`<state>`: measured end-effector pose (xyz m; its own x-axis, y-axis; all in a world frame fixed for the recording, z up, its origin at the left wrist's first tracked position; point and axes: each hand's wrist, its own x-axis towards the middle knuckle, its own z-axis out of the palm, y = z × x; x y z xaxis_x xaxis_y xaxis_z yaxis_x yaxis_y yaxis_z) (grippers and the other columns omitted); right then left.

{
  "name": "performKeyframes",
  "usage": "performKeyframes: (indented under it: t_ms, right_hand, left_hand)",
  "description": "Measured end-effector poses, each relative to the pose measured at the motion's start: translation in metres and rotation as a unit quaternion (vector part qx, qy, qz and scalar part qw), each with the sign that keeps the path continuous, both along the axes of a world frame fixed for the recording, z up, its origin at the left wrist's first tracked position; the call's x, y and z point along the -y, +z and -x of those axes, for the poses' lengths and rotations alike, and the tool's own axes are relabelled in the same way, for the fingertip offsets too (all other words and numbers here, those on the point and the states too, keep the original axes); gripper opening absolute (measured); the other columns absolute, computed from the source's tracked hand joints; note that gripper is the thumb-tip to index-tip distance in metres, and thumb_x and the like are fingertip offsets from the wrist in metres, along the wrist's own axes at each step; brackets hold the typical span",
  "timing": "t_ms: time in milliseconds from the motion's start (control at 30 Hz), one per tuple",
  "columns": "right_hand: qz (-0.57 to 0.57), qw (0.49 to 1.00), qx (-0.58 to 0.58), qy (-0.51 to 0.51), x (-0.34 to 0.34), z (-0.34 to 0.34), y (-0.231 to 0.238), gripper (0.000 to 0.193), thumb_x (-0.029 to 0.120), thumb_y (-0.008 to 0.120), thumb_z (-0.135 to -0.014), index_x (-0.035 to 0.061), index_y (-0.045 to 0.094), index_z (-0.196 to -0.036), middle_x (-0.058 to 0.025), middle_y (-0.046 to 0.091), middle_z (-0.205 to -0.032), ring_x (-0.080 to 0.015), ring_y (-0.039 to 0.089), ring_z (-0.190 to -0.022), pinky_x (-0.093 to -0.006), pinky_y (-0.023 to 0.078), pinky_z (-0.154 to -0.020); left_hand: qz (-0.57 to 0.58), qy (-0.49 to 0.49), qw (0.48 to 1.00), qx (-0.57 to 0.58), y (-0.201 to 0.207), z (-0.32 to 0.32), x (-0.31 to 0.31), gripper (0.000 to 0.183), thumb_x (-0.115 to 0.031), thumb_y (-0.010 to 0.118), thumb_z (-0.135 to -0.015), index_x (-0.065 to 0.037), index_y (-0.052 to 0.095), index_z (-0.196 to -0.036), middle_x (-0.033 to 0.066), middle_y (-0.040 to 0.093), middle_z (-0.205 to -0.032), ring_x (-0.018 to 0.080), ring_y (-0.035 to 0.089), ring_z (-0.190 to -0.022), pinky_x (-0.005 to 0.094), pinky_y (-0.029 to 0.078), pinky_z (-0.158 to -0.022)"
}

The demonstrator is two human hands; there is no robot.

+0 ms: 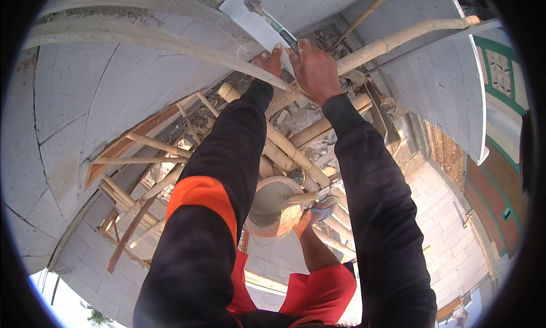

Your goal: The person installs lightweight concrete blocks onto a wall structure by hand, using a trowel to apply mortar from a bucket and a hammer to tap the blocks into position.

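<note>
A wide grey block wall rises at the left. Beneath the arms, a lashed scaffold of round, pale-yellow bamboo poles crosses over rubble. Gaps show between the poles, so a dropped thing could fall through, and a misplaced step on the rounded surfaces could upset balance. The wearer's bare lower leg ends in a sandalled foot just beside a round, orange-brown bucket of grey mortar; a sideways shift of that foot could knock the bucket and spill its contents.

The flat, white rectangular slab lies ahead of both hands, near the upper edge of the view, reaching away from them at a slant. A blow near its edge, or uneven support below, could chip or crack it. Over it lies the grey-headed hammer with a green-and-black handle, its head toward the slab's far end.

The right hand has its fingers wrapped around the handle's near end; a loose hold could let the tool twist. The left hand meets the slab's near edge, thumb raised close to the handle; whether its fingers grip or merely steady cannot be told. A glancing stroke could catch that thumb.
</note>
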<state>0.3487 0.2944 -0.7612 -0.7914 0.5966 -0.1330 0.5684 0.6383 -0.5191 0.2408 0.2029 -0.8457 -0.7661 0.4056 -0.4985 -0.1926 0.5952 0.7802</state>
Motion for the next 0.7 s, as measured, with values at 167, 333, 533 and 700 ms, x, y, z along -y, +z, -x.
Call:
performKeyframes:
  t_ms: [167, 333, 533, 700]
  right_hand:
    - [0.022, 0.998, 0.057, 0.013, -0.003, 0.009, 0.009, 0.029, 0.031, 0.059, -0.101, 0.0035, 0.059, -0.111, -0.0214, 0.072, -0.084, -0.0419, 0.071, -0.080, -0.0523, 0.054, -0.074]
    - [0.042, 0.998, -0.020, -0.044, 0.005, -0.045, 0.025, 0.032, 0.032, 0.058, -0.103, 0.0007, 0.059, -0.110, -0.0218, 0.070, -0.080, -0.0430, 0.069, -0.082, -0.0523, 0.053, -0.075]
    - [0.227, 0.936, -0.032, -0.268, 0.065, -0.182, 0.065, 0.034, 0.034, 0.054, -0.107, 0.0009, 0.056, -0.114, -0.0135, 0.062, -0.077, -0.0258, 0.062, -0.060, -0.0396, 0.050, -0.055]
    - [0.410, 0.619, -0.173, -0.648, 0.115, -0.273, 0.096, 0.024, 0.035, 0.049, -0.110, 0.0102, 0.051, -0.109, -0.0001, 0.051, -0.070, -0.0099, 0.048, -0.053, -0.0256, 0.039, -0.046]
  left_hand:
    - [-0.012, 0.011, 1.000, -0.005, -0.001, 0.000, 0.000, 0.041, -0.034, 0.073, -0.092, 0.002, 0.072, -0.113, 0.0169, 0.075, -0.110, 0.0329, 0.070, -0.102, 0.0431, 0.052, -0.088]
    - [-0.035, 0.019, 0.999, 0.005, -0.008, -0.002, 0.003, 0.057, -0.049, 0.070, -0.093, 0.008, 0.072, -0.102, 0.0226, 0.075, -0.103, 0.0365, 0.071, -0.099, 0.0451, 0.052, -0.089]
    - [0.080, -0.067, 0.993, -0.061, -0.026, 0.011, 0.006, 0.067, -0.058, 0.065, -0.093, 0.005, 0.069, -0.115, 0.0205, 0.072, -0.105, 0.0317, 0.069, -0.097, 0.0438, 0.054, -0.084]
    - [0.035, 0.009, 0.997, 0.063, -0.059, 0.020, 0.012, 0.070, -0.060, 0.065, -0.094, 0.007, 0.072, -0.111, 0.0239, 0.073, -0.106, 0.0355, 0.069, -0.102, 0.0449, 0.053, -0.085]
